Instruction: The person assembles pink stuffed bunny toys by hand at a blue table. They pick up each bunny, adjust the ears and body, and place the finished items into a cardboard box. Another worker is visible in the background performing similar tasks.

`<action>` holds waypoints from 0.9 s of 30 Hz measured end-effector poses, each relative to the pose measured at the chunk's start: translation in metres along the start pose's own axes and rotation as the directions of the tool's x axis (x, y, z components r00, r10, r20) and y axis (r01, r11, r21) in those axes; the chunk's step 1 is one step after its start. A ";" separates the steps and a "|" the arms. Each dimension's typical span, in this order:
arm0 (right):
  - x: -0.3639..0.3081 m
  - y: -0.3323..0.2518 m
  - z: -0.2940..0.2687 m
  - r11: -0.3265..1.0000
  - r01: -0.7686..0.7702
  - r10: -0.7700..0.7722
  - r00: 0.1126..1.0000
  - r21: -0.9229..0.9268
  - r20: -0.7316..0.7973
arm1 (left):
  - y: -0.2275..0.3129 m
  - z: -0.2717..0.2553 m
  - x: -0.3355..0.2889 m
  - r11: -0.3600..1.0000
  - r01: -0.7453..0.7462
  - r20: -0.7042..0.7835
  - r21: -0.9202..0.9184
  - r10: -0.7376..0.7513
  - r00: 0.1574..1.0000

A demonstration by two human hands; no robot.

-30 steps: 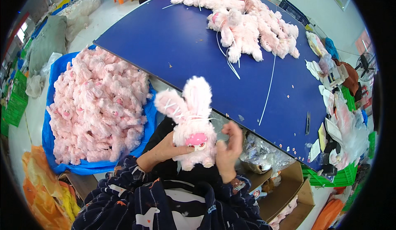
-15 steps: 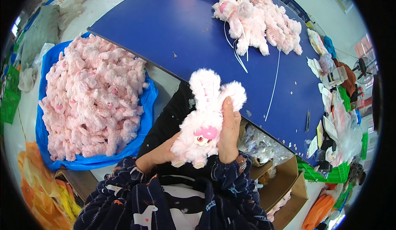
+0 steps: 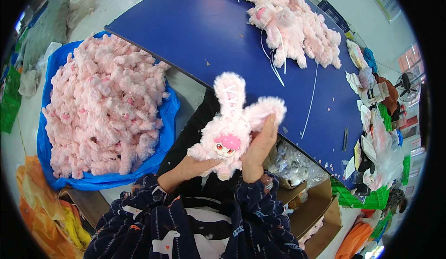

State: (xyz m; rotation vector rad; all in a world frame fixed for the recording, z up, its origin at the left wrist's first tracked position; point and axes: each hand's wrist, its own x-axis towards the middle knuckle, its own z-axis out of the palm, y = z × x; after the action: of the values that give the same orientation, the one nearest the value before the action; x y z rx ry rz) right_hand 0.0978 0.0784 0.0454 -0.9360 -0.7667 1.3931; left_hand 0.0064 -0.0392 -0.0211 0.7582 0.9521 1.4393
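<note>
I hold a pink plush bunny toy (image 3: 231,128) in front of me, its face turned toward the camera and its two long ears pointing up and right. My left hand (image 3: 188,168) cups its underside from below. My right hand (image 3: 258,148) lies flat along its right side, fingers reaching up to the right ear. Both hands are at the near edge of the blue table (image 3: 204,36).
A big heap of pink plush toys (image 3: 100,106) fills a blue sheet (image 3: 165,119) on my left. Another pile of pink plush (image 3: 290,24) lies at the table's far side with white cords (image 3: 310,101). Cardboard boxes (image 3: 320,212) and green crates (image 3: 367,196) stand at the right.
The toy has tilted, its ears swinging from upright toward the right. My right hand has slid up its side to the ear, and the view has dropped closer.
</note>
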 end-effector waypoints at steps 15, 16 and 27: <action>-0.030 0.007 -0.024 0.611 0.645 -0.100 0.637 -0.458 0.764 | 0.023 -0.025 0.000 0.979 -0.169 -0.187 0.115 0.188 0.964; -0.037 0.013 -0.029 0.735 0.445 -0.005 0.759 -0.512 0.651 | 0.026 -0.018 0.000 0.967 -0.219 -0.180 0.133 0.241 0.954; -0.037 0.052 -0.044 0.466 -0.881 0.803 0.385 -0.077 0.454 | -0.007 -0.060 -0.024 0.906 -0.333 -0.234 0.262 0.394 0.889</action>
State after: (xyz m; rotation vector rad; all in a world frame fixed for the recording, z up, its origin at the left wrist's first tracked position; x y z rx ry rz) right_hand 0.1111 0.0345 -0.0179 -0.9080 -0.4228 2.6440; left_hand -0.0414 -0.0704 -0.0530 0.9467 1.2477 1.8301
